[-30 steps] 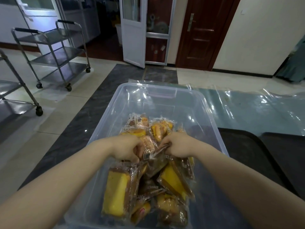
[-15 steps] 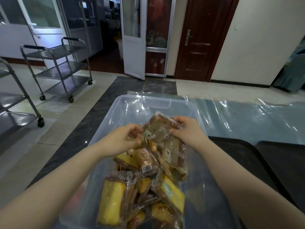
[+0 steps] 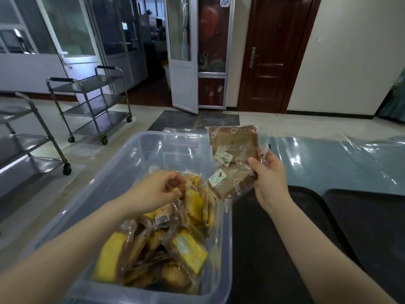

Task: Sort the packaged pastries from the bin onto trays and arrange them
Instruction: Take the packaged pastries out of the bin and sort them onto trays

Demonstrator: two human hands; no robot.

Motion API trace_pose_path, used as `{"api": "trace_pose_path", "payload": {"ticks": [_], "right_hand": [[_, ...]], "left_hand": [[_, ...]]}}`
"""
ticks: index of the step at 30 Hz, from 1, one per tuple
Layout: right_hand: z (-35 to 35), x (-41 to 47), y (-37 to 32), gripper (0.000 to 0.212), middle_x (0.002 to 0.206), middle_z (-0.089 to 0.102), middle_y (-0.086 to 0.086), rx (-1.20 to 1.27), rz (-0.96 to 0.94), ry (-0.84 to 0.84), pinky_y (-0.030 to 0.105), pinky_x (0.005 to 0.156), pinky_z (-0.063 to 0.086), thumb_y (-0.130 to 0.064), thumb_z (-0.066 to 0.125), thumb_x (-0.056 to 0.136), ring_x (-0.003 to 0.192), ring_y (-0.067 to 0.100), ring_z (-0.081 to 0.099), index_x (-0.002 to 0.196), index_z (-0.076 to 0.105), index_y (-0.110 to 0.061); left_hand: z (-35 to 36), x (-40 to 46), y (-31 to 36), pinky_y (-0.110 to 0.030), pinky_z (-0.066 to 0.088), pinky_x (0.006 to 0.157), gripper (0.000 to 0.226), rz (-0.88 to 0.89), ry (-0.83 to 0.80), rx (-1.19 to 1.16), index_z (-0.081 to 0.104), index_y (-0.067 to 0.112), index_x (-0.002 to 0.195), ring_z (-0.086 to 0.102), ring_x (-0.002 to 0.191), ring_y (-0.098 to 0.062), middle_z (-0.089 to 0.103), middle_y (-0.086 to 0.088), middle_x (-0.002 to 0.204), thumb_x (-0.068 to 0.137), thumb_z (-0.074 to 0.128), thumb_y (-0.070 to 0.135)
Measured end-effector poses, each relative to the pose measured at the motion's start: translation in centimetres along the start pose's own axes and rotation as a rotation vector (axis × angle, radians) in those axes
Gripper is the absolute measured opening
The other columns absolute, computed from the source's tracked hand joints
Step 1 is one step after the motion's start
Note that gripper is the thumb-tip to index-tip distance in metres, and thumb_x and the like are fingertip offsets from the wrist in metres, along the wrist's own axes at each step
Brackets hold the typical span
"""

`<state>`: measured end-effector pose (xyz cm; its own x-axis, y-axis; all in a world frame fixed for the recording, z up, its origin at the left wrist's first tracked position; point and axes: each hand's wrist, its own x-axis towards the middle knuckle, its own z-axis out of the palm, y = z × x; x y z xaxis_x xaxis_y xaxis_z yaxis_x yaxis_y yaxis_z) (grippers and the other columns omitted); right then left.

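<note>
While right hand [image 3: 270,182] grips 2 crinkly brown pastry packets [image 3: 233,163], left hand [image 3: 156,193] hovers.

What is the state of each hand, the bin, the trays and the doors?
Right hand: grips two brown pastry packs, lifted.
Left hand: fingers curled, over the pile.
Clear bin: open, partly filled.
Black trays: nothing visible on them.
White door: open.
Brown door: closed.

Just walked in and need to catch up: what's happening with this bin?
A person is sorting packaged pastries out of a clear plastic bin. The right hand holds two brown packaged pastries over the bin's right edge, toward the dark trays, which show nothing on them yet. The left hand reaches into the pile of yellow pastries in the bin.
</note>
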<state>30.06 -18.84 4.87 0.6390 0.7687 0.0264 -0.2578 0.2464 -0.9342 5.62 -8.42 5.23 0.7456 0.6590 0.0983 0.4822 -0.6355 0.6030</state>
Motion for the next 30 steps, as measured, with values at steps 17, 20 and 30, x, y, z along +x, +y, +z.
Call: {"api": "trace_pose_path", "payload": {"ticks": [17, 20, 30], "right_hand": [[-16.0, 1.3, 7.9, 0.026, 0.102, 0.072, -0.003, -0.317, 0.194, 0.071, 0.037, 0.084, 0.055, -0.012, 0.058, 0.092, 0.095, 0.018, 0.069, 0.114, 0.065, -0.026], [-16.9, 1.5, 9.5, 0.049, 0.12, 0.064, 0.0, -0.468, 0.351, -0.051, 0.038, 0.096, 0.048, -0.019, 0.059, 0.093, 0.101, 0.015, 0.063, 0.14, 0.045, -0.021], [-15.8, 0.4, 8.5, 0.066, 0.16, 0.016, 0.0, -1.195, 0.141, -0.292, 0.051, 0.118, 0.0, -0.026, 0.057, 0.094, 0.148, 0.02, 0.003, 0.151, 0.024, -0.028]], "left_hand": [[9.5, 0.5, -3.5, -0.025, 0.042, 0.081, 0.099, -0.331, -0.492, 0.497, 0.015, 0.021, 0.145, 0.055, 0.103, -0.018, 0.057, 0.0, 0.122, 0.07, 0.076, 0.046], [9.6, 0.0, -3.6, -0.031, 0.041, 0.095, 0.116, -0.336, -0.672, 0.528, 0.0, 0.033, 0.149, 0.046, 0.121, -0.024, 0.041, -0.004, 0.142, 0.065, 0.079, 0.047], [6.3, 1.3, -3.8, -0.028, 0.048, 0.082, 0.058, -0.206, -0.394, 0.54, 0.046, 0.026, 0.121, 0.054, 0.098, -0.013, 0.056, 0.004, 0.113, 0.072, 0.075, 0.017]]}}
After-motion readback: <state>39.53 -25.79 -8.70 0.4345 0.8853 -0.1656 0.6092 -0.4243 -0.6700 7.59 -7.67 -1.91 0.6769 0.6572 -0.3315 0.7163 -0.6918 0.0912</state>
